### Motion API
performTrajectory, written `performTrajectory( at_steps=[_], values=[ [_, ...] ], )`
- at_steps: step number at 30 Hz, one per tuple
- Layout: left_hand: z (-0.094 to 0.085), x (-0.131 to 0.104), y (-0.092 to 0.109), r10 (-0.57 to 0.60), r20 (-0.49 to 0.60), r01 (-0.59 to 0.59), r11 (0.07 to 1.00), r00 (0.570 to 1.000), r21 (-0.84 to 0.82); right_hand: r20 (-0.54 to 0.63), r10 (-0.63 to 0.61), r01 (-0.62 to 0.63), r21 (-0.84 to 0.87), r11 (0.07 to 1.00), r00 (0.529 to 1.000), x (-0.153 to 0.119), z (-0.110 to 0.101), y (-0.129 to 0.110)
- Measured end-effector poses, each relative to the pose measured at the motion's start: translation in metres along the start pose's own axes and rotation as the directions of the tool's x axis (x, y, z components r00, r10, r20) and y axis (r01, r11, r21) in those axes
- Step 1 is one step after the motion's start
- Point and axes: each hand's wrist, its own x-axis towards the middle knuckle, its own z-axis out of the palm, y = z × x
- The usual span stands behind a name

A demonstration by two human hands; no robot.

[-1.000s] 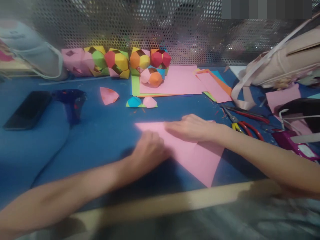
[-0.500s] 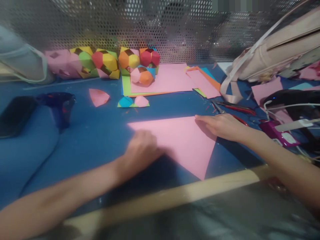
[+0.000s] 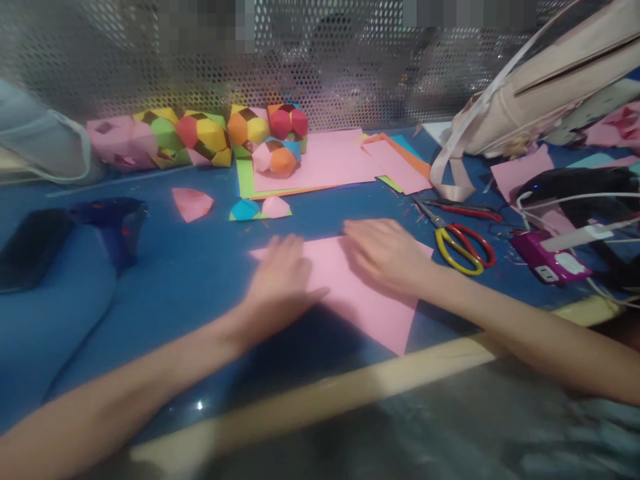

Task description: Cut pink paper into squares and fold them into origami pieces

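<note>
A pink sheet of paper [image 3: 367, 313], its outline a folded triangle, lies on the blue tabletop with one corner toward the front edge. My left hand [image 3: 280, 283] rests over the left part of the paper, fingers stretched out and thumb apart, slightly blurred. On the paper's upper edge lies my right hand [image 3: 385, 257], palm down with its fingers extended to the left. Neither hand grips anything. Scissors [image 3: 463, 247] with one yellow and one red handle loop lie to the right of my right hand.
Folded-paper balls [image 3: 200, 137] line the back, beside stacked coloured paper [image 3: 335, 160]. A glue gun [image 3: 113, 223] and a dark phone-like object [image 3: 33, 247] are on the left. A purple power adapter [image 3: 550, 257], cables and a pale bag [image 3: 540, 87] occupy the right.
My right hand has moved left from the paper's upper right corner onto its upper edge, uncovering the scissors' handles. My left hand's fingers have straightened from a curled shape.
</note>
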Motion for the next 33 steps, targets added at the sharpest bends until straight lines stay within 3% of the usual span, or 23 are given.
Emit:
performTrajectory(
  at_steps=[2,4,8,13,17,22,25,30,33],
  values=[
    [0.007,0.001,-0.001,0.024,0.023,-0.022,0.996,0.999,-0.082,0.027,-0.086,0.083,0.091,0.992,0.996,0.005,0.014,-0.02],
    [0.014,0.0,-0.002,0.046,0.075,-0.036,0.992,0.996,-0.123,0.126,-0.106,0.082,0.181,0.98,0.986,0.006,0.027,-0.031],
    [0.021,-0.004,-0.004,0.043,0.165,-0.02,0.991,0.985,-0.136,0.281,-0.091,0.012,0.268,0.963,0.955,0.003,0.039,-0.024],
    [0.018,-0.005,-0.014,-0.051,0.229,0.073,0.993,0.972,-0.092,0.346,0.024,-0.086,0.167,0.982,0.938,-0.002,0.023,0.008],
    [0.011,-0.003,-0.027,-0.147,0.272,0.157,0.987,0.951,-0.019,0.334,0.135,-0.157,0.04,0.987,0.933,-0.004,0.003,0.029],
    [0.0,0.006,-0.039,-0.123,0.253,0.143,0.988,0.96,-0.063,0.318,0.13,-0.16,0.071,0.985,0.939,-0.003,-0.005,0.041],
    [-0.003,0.02,-0.036,-0.05,0.196,0.079,0.987,0.979,-0.143,0.248,0.088,-0.146,0.224,0.964,0.965,-0.001,-0.006,0.038],
    [-0.01,0.051,-0.025,0.064,0.098,-0.03,0.947,0.993,-0.321,-0.02,0.031,-0.019,0.445,0.895,0.999,0.0,-0.026,0.029],
    [-0.03,0.067,-0.03,0.085,-0.038,-0.093,0.943,0.996,-0.321,-0.16,0.232,-0.096,0.589,0.802,0.959,-0.003,-0.04,0.038]
  ],
)
